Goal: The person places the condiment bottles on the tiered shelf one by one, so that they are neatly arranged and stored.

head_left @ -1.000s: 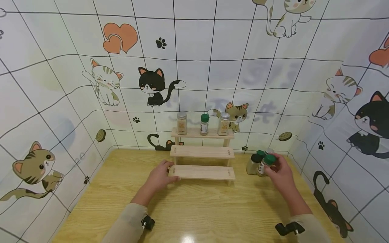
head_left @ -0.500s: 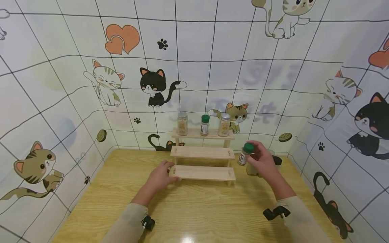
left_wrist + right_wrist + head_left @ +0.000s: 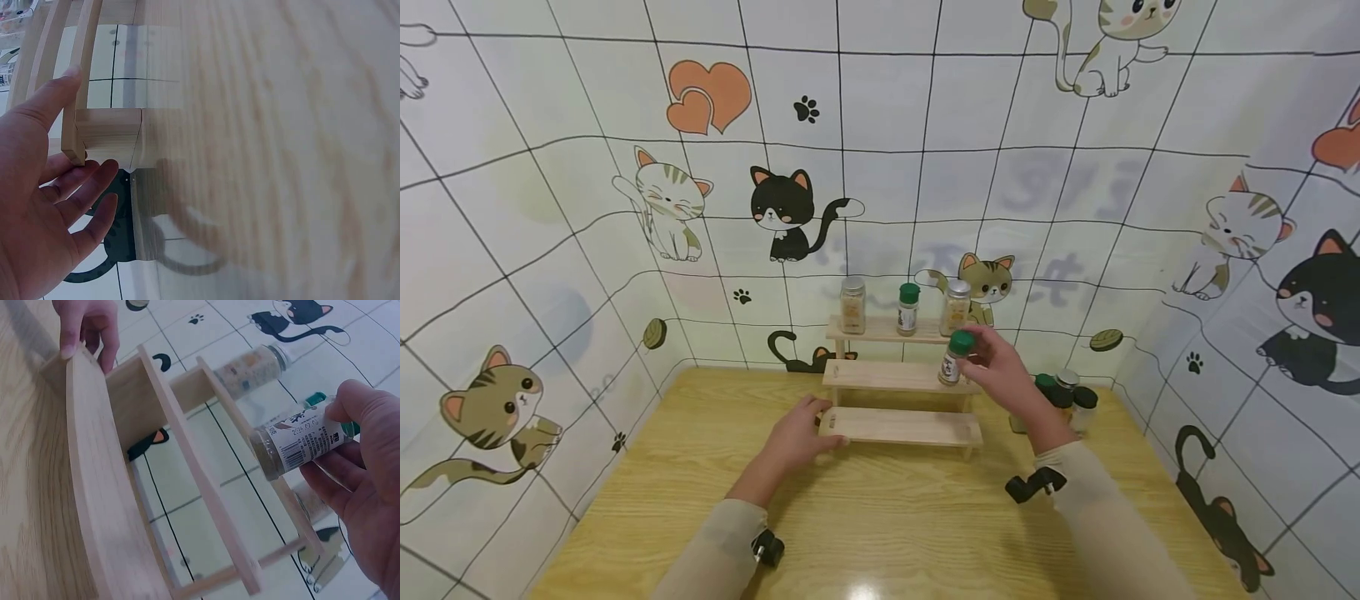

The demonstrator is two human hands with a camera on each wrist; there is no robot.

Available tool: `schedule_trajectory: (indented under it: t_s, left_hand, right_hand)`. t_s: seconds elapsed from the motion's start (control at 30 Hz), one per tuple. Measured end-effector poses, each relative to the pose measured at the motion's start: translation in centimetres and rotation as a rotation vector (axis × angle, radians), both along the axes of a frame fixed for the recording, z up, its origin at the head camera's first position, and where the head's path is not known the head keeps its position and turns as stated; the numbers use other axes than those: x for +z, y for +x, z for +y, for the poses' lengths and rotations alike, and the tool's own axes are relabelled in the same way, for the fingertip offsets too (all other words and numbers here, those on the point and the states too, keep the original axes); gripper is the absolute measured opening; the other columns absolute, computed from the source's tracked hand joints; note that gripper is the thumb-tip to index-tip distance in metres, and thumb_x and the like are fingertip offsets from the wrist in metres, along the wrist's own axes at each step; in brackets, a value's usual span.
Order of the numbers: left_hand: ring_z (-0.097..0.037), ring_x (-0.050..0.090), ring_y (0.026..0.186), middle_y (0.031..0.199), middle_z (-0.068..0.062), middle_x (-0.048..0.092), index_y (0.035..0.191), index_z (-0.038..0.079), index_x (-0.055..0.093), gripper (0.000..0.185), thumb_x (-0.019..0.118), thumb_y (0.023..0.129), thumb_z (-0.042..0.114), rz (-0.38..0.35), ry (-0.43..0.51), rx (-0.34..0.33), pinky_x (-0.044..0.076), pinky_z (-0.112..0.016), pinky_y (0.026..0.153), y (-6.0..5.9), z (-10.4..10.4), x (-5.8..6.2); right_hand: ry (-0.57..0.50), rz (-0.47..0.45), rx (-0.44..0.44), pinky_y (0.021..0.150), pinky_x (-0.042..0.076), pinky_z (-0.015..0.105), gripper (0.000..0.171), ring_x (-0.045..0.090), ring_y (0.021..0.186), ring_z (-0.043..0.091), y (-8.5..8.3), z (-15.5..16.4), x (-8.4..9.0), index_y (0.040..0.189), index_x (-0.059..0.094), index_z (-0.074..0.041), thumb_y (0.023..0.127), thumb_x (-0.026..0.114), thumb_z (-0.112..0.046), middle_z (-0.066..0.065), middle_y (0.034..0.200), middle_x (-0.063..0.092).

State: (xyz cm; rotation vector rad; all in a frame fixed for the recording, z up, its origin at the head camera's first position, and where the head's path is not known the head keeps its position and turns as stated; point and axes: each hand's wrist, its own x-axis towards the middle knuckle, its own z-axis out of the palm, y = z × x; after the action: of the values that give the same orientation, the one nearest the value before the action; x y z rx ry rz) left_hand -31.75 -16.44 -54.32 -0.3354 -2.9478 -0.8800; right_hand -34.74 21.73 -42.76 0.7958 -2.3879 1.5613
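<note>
Two hands are at work, and I see both in the head view. My right hand [image 3: 1003, 372] pinches a green-capped jar [image 3: 953, 358] near its cap, fingers [image 3: 350, 406] curled round it. The jar hangs upright in the air just above the right end of the rack's [image 3: 901, 377] middle step; I cannot tell whether its base touches the wood. In the right wrist view the jar [image 3: 300, 442] shows a printed label and brownish powder, with the step just under it.

My left hand [image 3: 800, 437] rests on the left end of the rack's lowest step, fingers nearly straight, thumb along the board's edge. The left wrist view shows those fingers [image 3: 81, 181] spread against the end post, gripping nothing.

Beyond my right fingers, on the top step, stand three jars: a silver-capped one [image 3: 852, 305], a green-capped one [image 3: 907, 308] and another silver-capped one [image 3: 956, 307] right behind the held jar. To the right of my right wrist, a cluster of jars [image 3: 1060, 400] stands on the table [image 3: 880, 517].
</note>
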Motion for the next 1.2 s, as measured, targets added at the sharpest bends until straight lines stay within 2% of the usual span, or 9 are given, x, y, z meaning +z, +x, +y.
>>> schedule_trajectory:
  t_s: [0.13,0.27,0.43,0.57,0.73,0.93,1.1,1.2]
  left_hand:
    - [-0.026,0.059,0.118,0.14,-0.004,0.053,0.143,0.015,0.057,0.086,0.079,0.076,0.066,-0.005,0.006,0.007,0.049,-0.05,0.096,0.0,-0.1,-0.1]
    - [-0.026,0.06,0.117,0.141,-0.005,0.052,0.142,0.016,0.057,0.086,0.079,0.076,0.065,-0.004,0.018,0.01,0.05,-0.051,0.095,-0.1,-0.1,0.0]
    - [-0.031,0.056,0.126,0.147,-0.008,0.049,0.143,0.016,0.057,0.085,0.081,0.077,0.063,-0.016,0.008,0.018,0.047,-0.052,0.1,0.0,0.0,0.0]
    - [-0.031,0.052,0.132,0.151,-0.009,0.046,0.143,0.017,0.056,0.085,0.081,0.077,0.063,-0.019,-0.001,0.025,0.045,-0.052,0.103,-0.1,0.1,-0.2]
    - [-0.029,0.056,0.126,0.147,-0.007,0.049,0.143,0.016,0.057,0.084,0.081,0.077,0.062,-0.013,0.0,0.022,0.047,-0.05,0.1,-0.1,0.1,0.0]
    - [-0.027,0.059,0.12,0.142,-0.007,0.052,0.142,0.014,0.058,0.084,0.082,0.076,0.062,-0.004,-0.001,0.02,0.049,-0.05,0.097,-0.1,0.1,0.1]
    - [-0.03,0.058,0.123,0.145,-0.008,0.051,0.142,0.013,0.058,0.086,0.081,0.076,0.063,-0.01,0.002,0.019,0.048,-0.052,0.099,0.0,0.1,0.2]
    - [-0.032,0.055,0.127,0.147,-0.009,0.05,0.142,0.013,0.058,0.087,0.08,0.076,0.064,-0.013,0.005,0.018,0.047,-0.053,0.101,0.0,0.1,0.3]
  right_hand:
    - [-0.009,-0.021,0.044,0.094,0.054,0.043,0.05,0.063,0.116,0.03,-1.0,-2.0,0.3,0.144,0.049,-0.015,0.098,0.069,-0.016,0.009,0.127,0.062]
    - [-0.019,-0.049,0.074,0.091,0.055,0.045,0.051,0.063,0.115,0.034,-2.0,-4.1,0.5,0.143,0.05,-0.016,0.097,0.07,-0.014,0.01,0.129,0.06]
    - [-0.001,-0.053,0.107,0.093,0.054,0.048,0.054,0.062,0.115,0.038,-2.9,-6.5,0.6,0.146,0.048,-0.011,0.096,0.07,-0.008,0.013,0.132,0.058]
    - [0.015,-0.027,0.125,0.093,0.053,0.05,0.054,0.062,0.114,0.038,-2.5,-8.0,1.6,0.145,0.048,-0.004,0.095,0.069,-0.001,0.015,0.13,0.06]
    - [0.03,0.003,0.161,0.09,0.055,0.047,0.049,0.063,0.112,0.038,-1.8,-9.7,2.7,0.14,0.053,-0.005,0.094,0.069,0.001,0.017,0.125,0.063]
    - [0.059,-0.048,0.167,0.092,0.055,0.044,0.051,0.063,0.115,0.027,-4.0,-11.3,0.4,0.142,0.054,-0.021,0.096,0.071,-0.011,0.003,0.125,0.063]
    - [0.08,-0.059,0.185,0.092,0.054,0.044,0.055,0.063,0.116,0.027,-4.9,-12.7,-0.2,0.148,0.05,-0.014,0.097,0.071,-0.015,0.003,0.125,0.061]
    - [0.07,-0.059,0.188,0.092,0.054,0.046,0.055,0.063,0.116,0.028,-5.1,-13.3,-0.3,0.148,0.051,-0.014,0.097,0.071,-0.015,0.005,0.126,0.061]
